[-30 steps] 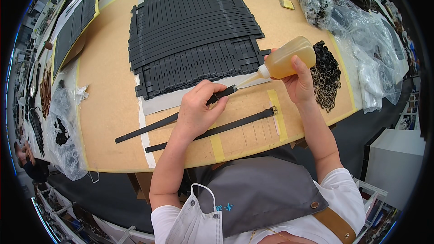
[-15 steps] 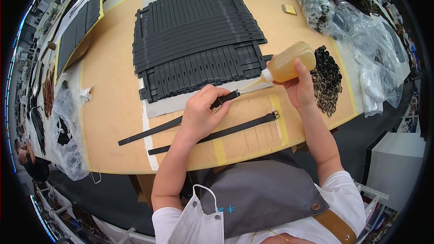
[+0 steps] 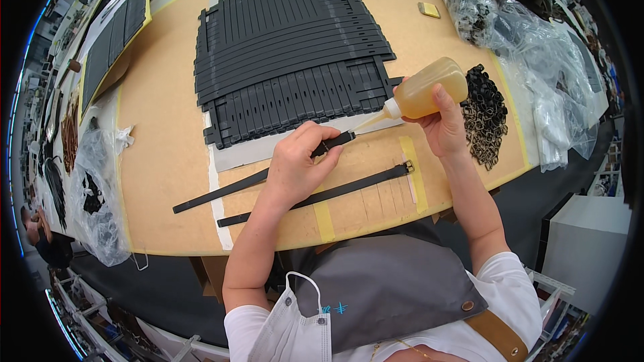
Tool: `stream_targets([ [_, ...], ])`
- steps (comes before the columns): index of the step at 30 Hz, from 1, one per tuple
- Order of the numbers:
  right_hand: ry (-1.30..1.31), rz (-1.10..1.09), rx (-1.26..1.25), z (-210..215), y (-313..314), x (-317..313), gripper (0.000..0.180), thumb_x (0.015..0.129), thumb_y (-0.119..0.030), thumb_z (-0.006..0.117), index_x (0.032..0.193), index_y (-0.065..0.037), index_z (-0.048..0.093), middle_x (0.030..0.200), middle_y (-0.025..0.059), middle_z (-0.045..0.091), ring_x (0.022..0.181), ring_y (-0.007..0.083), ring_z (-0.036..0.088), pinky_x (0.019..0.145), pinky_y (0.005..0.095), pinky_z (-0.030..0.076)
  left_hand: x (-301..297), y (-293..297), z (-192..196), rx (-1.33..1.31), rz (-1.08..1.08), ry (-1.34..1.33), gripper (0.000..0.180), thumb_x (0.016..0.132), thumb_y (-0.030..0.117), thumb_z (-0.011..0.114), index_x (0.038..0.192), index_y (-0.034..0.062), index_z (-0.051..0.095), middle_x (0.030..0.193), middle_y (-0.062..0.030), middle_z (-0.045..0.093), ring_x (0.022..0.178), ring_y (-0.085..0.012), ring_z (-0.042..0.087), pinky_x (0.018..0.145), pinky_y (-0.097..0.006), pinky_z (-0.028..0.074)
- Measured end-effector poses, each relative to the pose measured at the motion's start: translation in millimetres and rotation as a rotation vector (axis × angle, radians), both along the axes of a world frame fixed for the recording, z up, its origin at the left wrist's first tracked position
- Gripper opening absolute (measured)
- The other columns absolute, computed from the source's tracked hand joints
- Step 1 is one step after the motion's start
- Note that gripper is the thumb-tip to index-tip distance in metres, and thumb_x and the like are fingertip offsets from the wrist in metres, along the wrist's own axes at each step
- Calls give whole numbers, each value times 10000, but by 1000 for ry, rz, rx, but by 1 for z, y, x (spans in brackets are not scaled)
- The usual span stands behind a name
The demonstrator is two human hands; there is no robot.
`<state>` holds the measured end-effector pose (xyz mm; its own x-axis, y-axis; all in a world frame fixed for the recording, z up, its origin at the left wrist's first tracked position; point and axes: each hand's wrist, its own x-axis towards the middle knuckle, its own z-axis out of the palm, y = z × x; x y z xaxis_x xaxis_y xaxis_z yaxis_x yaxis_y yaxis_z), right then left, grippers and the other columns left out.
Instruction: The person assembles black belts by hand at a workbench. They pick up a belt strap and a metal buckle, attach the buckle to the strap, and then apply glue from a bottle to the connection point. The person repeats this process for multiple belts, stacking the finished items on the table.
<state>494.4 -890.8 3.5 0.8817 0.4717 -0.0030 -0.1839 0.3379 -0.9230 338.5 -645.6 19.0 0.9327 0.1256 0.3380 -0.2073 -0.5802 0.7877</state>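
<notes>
Between the thumb and fingers of my left hand (image 3: 300, 164) is the end of a black strap (image 3: 221, 191), whose tail lies on the table to the left. My right hand (image 3: 439, 121) grips a squeeze bottle (image 3: 433, 87) of yellowish liquid, tilted with its pale nozzle at the strap's held end. Whether the nozzle touches the strap I cannot tell. Closer to me lies a second black strap with a buckle (image 3: 322, 194), partly behind my left forearm. Beyond my hands, black straps are stacked in crossed layers (image 3: 295, 47) on a grey sheet (image 3: 251, 155).
Right of the bottle is a heap of dark metal buckles (image 3: 486, 117). Clear plastic bags (image 3: 547, 80) lie along the right edge, and another bag (image 3: 100, 208) at the left. A small yellow-edged block (image 3: 429, 10) rests at the far right. A dark panel (image 3: 115, 47) stands at the left.
The view has shifted slightly. Both hands keep nearly the same pose, with the bottle's nozzle still at the strap end.
</notes>
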Motion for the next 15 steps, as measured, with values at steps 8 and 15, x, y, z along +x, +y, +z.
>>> stream_targets([
  [8, 5, 27, -41, 5, -1, -1, 585, 1000, -476, 661, 1349, -24, 533, 1245, 163, 685, 1141, 292, 718, 737, 348, 669, 0, 0, 1, -9, 4, 23, 155, 853, 27, 777, 1000, 19, 729, 878, -29, 700, 706, -86, 616, 497, -227, 413],
  [15, 65, -4, 0, 4, -1, 2, 596, 1004, -479, 651, 1353, -8, 544, 1243, 171, 684, 1148, 299, 714, 780, 353, 682, 0, 0, 1, -6, 0, 15, 152, 853, 28, 778, 995, 13, 729, 873, -31, 698, 698, -86, 617, 499, -227, 417],
])
